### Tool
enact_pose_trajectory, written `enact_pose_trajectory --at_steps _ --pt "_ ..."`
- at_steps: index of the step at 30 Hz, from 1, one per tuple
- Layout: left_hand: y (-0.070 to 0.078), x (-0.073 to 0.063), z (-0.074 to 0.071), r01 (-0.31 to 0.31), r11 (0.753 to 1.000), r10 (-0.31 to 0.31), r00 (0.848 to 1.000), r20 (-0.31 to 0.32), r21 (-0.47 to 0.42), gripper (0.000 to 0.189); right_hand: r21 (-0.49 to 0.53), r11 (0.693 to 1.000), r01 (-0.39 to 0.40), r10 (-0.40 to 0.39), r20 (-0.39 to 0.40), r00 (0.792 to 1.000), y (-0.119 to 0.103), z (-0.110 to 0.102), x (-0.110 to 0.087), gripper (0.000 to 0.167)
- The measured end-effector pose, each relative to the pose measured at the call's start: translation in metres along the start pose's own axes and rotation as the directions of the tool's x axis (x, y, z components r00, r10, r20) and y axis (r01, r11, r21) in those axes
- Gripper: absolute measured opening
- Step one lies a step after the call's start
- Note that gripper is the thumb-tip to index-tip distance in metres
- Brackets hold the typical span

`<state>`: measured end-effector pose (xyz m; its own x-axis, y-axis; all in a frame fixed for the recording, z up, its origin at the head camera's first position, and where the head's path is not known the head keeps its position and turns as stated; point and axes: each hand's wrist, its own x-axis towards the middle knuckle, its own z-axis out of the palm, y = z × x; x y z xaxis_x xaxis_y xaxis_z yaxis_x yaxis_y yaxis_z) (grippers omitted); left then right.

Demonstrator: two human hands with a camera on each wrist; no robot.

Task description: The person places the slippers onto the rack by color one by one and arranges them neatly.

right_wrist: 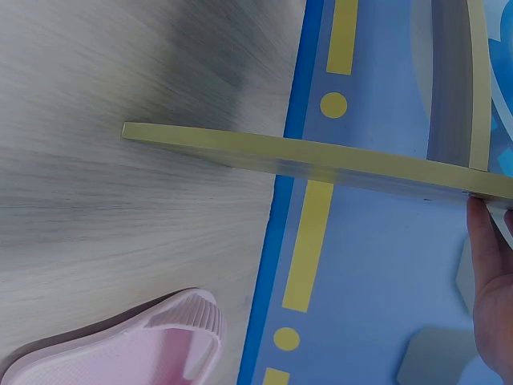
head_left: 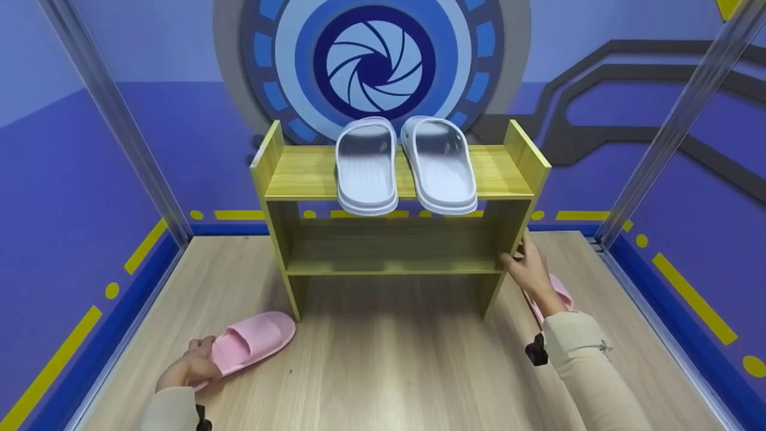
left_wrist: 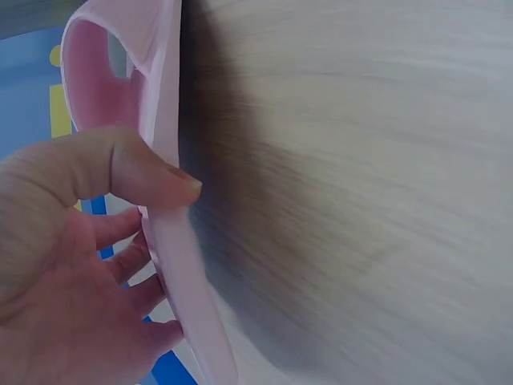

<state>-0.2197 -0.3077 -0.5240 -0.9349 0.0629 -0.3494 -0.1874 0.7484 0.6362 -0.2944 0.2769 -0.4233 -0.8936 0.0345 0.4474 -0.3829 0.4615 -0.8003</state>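
Note:
My left hand [head_left: 194, 363] pinches the heel end of a pink slipper [head_left: 261, 336] at the front left, thumb on one face and fingers on the other. In the left wrist view the slipper [left_wrist: 164, 144] stands on edge beside the thumb. My right hand [head_left: 532, 270] touches the outer side of a yellow-green wooden shoe rack [head_left: 395, 273] at its right panel. Fingertips meet that panel [right_wrist: 345, 158] in the right wrist view. A second pink slipper [head_left: 561, 293] lies on the floor right of the rack, partly hidden by the right forearm.
Two light grey clogs [head_left: 367, 173] sit side by side on the rack's top shelf, heels overhanging its front edge. The rack stands on a wood-grain floor [head_left: 383, 371]. Blue printed walls [head_left: 185, 149] with metal corner posts enclose the back and sides.

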Motion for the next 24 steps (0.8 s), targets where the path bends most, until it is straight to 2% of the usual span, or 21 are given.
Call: enact_pose_trajectory --at_steps 7,15,24 --pt "0.001 -0.001 0.002 -0.016 1.0 0.016 0.999 0.037 -0.014 0.085 -0.003 1.0 -0.003 0.003 0.013 1.0 0.001 0.0 -0.001 0.06" --pt "0.012 0.0 0.006 -0.039 0.998 0.043 0.995 0.088 -0.048 0.089 0.002 1.0 0.005 -0.005 0.009 1.0 0.002 0.0 -0.001 0.06" --pt "0.032 0.004 0.012 -0.078 0.996 0.073 0.992 0.102 0.04 0.09 0.021 1.0 0.0 0.0 -0.001 1.0 0.004 0.0 0.0 0.061"
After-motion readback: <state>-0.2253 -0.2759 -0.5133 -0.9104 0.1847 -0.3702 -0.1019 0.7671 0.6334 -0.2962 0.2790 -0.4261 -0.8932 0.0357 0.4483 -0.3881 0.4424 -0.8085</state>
